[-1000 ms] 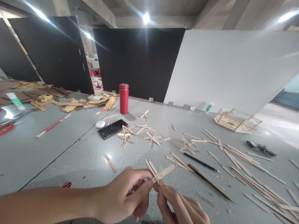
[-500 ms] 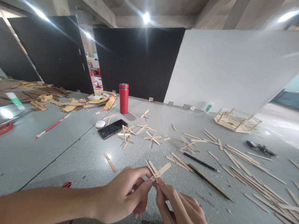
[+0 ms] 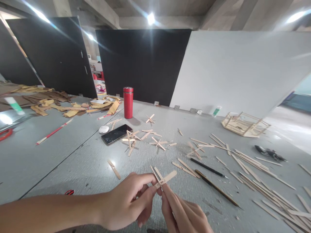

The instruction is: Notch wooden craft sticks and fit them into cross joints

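Note:
Low in the middle of the view, my left hand (image 3: 126,202) and my right hand (image 3: 184,213) meet fingertip to fingertip. Both pinch a small cross of flat wooden craft sticks (image 3: 163,178), held just above the grey table (image 3: 80,168). The left thumb and forefinger grip its lower left end; the right fingertips press it from below. Several loose sticks (image 3: 252,165) lie scattered to the right. More small stick crosses (image 3: 157,143) lie beyond my hands.
A red flask (image 3: 128,102), a black phone (image 3: 113,134) and a white earbud case (image 3: 103,129) stand farther back. Two black pens (image 3: 209,168) lie right of my hands. A stick frame model (image 3: 244,124) sits at far right, black pliers (image 3: 268,151) near it. Cardboard scraps (image 3: 48,102) pile at left.
The stick cross has sunk slightly and come a little nearer my hands. Both hands keep their pinch; the view shifted a touch.

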Tool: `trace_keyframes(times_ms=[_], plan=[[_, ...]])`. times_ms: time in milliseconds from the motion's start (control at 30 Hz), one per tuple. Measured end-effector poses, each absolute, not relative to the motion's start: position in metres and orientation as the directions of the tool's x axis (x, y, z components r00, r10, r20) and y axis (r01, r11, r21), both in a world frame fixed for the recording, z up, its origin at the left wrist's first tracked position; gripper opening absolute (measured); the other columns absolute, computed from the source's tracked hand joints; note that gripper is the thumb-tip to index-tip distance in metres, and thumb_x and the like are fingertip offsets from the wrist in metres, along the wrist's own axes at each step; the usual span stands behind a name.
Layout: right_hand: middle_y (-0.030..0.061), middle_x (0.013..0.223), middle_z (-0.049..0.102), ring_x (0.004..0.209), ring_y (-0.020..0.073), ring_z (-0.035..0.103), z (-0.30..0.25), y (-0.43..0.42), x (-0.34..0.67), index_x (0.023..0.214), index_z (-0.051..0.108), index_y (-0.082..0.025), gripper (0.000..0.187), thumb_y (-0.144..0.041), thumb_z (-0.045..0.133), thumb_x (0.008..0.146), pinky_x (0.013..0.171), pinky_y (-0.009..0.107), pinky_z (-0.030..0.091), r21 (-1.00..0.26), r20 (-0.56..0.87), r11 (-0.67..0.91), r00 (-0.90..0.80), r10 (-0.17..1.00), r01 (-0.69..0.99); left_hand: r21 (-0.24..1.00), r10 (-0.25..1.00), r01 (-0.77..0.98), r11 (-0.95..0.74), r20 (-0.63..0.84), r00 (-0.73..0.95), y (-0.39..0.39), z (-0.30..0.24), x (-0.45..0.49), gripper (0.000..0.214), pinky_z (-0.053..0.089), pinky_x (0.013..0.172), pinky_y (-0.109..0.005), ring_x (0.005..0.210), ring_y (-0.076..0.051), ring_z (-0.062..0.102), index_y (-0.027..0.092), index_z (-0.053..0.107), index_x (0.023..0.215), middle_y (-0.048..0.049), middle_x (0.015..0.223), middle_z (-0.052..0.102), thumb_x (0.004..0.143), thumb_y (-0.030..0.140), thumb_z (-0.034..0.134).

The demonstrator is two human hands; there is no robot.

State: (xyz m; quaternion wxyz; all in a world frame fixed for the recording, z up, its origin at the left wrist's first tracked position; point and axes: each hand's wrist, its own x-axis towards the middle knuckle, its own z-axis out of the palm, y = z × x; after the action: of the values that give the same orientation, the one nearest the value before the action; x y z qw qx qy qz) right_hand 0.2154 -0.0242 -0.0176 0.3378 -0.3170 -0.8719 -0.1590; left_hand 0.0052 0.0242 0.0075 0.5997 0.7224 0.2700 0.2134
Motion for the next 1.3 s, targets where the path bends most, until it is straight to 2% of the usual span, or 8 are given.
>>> trace_keyframes(times_ms=[200,333,433,600,733,867,1133,1300], plan=[[0.0125,0.086,0.084,0.065,0.0228,0.081,-0.013,-0.024,0.216,0.166,0.013,-0.003,0.062,-0.004,0.035,0.108,0.055,0.029,0.067,0.118,0.683,0.727,-0.587,0.435,0.676,0.983,0.638,0.124,-0.136,-0.009,0.770,0.024,0.008,0.005,0.049,0.041,0.050,-0.018,0.048,-0.009,0.050,0.015,0.057,0.110,0.0034,0.058,0.055,0.109,0.058,0.034],[0.0099,0.084,0.083,0.060,0.0199,0.079,-0.020,-0.021,0.215,0.167,0.007,-0.006,0.067,-0.008,0.040,0.109,0.049,0.027,0.063,0.020,0.716,0.745,-0.529,0.455,0.667,0.983,0.654,0.127,-0.132,-0.010,0.756,0.023,0.006,0.006,0.048,0.041,0.050,-0.018,0.049,-0.009,0.051,0.016,0.058,0.108,0.0036,0.057,0.055,0.108,0.059,0.036],[0.0063,0.079,0.080,0.050,0.0177,0.073,-0.028,-0.017,0.214,0.165,0.021,-0.009,0.061,-0.009,0.044,0.108,0.044,0.028,0.056,-0.061,0.737,0.742,-0.471,0.485,0.668,0.983,0.674,0.124,-0.133,-0.002,0.739,0.023,0.005,0.006,0.048,0.041,0.052,-0.019,0.049,-0.009,0.051,0.016,0.059,0.105,0.0041,0.056,0.054,0.108,0.058,0.037],[0.0010,0.071,0.076,0.036,0.0105,0.058,-0.028,-0.016,0.213,0.136,0.057,-0.015,0.034,-0.011,0.048,0.104,0.040,0.023,0.047,-0.294,0.698,0.700,-0.355,0.622,0.651,0.981,0.682,0.127,-0.150,0.009,0.731,0.025,0.007,0.004,0.035,0.037,0.048,-0.019,0.051,-0.010,0.048,0.017,0.062,0.106,0.0044,0.060,0.053,0.103,0.051,0.054],[-0.0064,0.052,0.063,0.036,0.0100,0.056,-0.021,-0.019,0.209,0.119,0.064,-0.020,0.023,-0.019,0.047,0.105,0.035,0.020,0.038,-0.539,0.526,0.563,-0.272,0.806,0.627,0.978,0.691,0.091,-0.186,0.065,0.719,0.027,0.008,0.005,0.026,0.039,0.053,-0.020,0.059,-0.011,0.050,0.018,0.064,0.107,0.0034,0.067,0.056,0.095,0.041,0.068],[-0.0060,0.055,0.064,0.037,0.0082,0.057,-0.019,-0.019,0.206,0.102,0.063,-0.022,0.024,-0.027,0.040,0.108,0.038,0.017,0.039,-0.731,0.323,0.396,-0.229,0.918,0.555,0.982,0.736,0.125,-0.145,0.023,0.677,0.029,0.003,0.008,0.028,0.039,0.054,-0.022,0.060,-0.012,0.051,0.018,0.065,0.105,0.0024,0.067,0.059,0.091,0.041,0.073],[-0.0043,0.065,0.067,0.041,0.0081,0.056,-0.024,-0.018,0.211,0.109,0.063,-0.022,0.021,-0.024,0.042,0.106,0.038,0.017,0.040,-0.658,0.390,0.475,-0.275,0.879,0.584,0.991,0.777,0.006,-0.134,0.101,0.622,0.032,-0.005,0.009,0.030,0.042,0.060,-0.025,0.064,-0.012,0.052,0.018,0.059,0.099,0.0028,0.074,0.059,0.093,0.045,0.072],[0.0016,0.078,0.073,0.058,0.0129,0.067,-0.018,-0.015,0.219,0.119,0.067,-0.021,0.025,-0.020,0.045,0.106,0.053,0.021,0.054,-0.511,0.542,0.579,-0.285,0.791,0.636,0.995,0.747,-0.079,-0.061,0.098,0.657,0.031,-0.002,0.006,0.053,0.047,0.075,-0.029,0.076,-0.014,0.059,0.019,0.056,0.123,0.0017,0.086,0.062,0.082,0.035,0.085]])
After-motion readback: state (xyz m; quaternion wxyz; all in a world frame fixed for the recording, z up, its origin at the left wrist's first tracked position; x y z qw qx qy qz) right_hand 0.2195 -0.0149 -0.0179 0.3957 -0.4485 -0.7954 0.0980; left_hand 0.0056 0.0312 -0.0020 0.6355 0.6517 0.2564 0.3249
